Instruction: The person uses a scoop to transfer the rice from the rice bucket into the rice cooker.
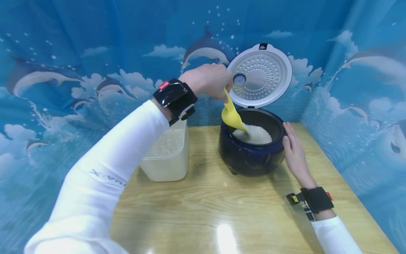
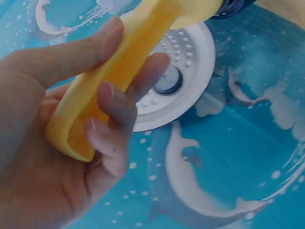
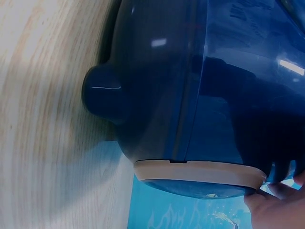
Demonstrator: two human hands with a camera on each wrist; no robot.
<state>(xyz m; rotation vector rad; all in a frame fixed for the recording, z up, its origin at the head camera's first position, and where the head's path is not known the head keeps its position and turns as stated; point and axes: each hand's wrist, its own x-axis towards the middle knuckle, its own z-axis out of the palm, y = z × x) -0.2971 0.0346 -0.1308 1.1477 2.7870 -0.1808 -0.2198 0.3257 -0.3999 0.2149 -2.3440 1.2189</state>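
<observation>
My left hand (image 1: 210, 80) grips the handle of a yellow scoop (image 1: 231, 114), its fingers curled round it in the left wrist view. The scoop is tilted down into the dark blue rice cooker (image 1: 253, 158), its lip by the white rice (image 1: 258, 134) inside. Whether rice is still in the scoop cannot be seen. The cooker's lid (image 1: 269, 76) stands raised at the back. With fingers extended, my right hand (image 1: 296, 155) rests against the cooker's right side; in the right wrist view its fingertips (image 3: 259, 200) touch the dark shell.
A white bin (image 1: 166, 167) of rice grains stands left of the cooker, partly hidden by my left forearm. Both stand on a wooden table (image 1: 203, 208). A blue dolphin-print curtain (image 1: 127, 46) rises right behind them and along the right side.
</observation>
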